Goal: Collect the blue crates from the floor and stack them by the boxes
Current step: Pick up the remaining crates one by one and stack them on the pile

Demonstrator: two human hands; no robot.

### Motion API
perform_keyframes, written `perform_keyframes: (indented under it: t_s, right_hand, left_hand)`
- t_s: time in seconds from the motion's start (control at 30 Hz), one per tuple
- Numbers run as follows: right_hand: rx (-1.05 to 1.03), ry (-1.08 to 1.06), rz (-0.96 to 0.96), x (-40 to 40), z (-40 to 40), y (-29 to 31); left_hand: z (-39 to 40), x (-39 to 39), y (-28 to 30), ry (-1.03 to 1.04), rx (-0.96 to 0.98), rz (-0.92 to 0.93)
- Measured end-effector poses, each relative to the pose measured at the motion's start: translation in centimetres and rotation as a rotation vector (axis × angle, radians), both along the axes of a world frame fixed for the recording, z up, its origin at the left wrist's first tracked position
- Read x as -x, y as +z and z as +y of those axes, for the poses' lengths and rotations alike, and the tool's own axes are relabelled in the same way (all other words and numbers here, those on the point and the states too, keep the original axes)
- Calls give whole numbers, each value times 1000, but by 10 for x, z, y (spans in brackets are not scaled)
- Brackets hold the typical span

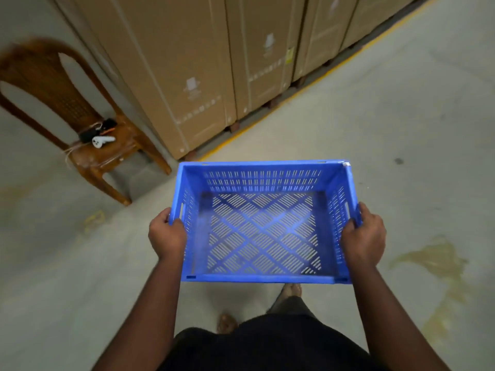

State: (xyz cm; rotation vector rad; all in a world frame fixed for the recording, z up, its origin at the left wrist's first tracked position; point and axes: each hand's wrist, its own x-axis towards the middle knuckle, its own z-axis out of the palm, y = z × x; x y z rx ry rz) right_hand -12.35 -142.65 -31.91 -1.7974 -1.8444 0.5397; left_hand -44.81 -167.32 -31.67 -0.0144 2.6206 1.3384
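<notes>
While both hands, left hand (167, 235) and right hand (364, 236), grip the empty blue crate (263, 223) level above the floor (401, 129), carry it squarely toward the boxes (187, 62).

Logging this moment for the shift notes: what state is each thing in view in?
Crate: empty, upright, held off the floor.
Left hand: gripping the crate's left side.
Right hand: gripping its right side.
Boxes: closed, standing in a row.
Chair: upright, small items on its seat.
Floor: stained at right.
</notes>
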Motion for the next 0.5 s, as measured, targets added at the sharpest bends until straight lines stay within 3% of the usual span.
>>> perform_keyframes:
  t_s: [0.27,0.5]
  right_hand:
    - [-24,-191,102,-74,111,25]
    - [-42,-366,76,-118,197,43]
  left_hand:
    - [182,-29,18,-173,-77,-8]
    - [332,-49,25,-278,-93,13]
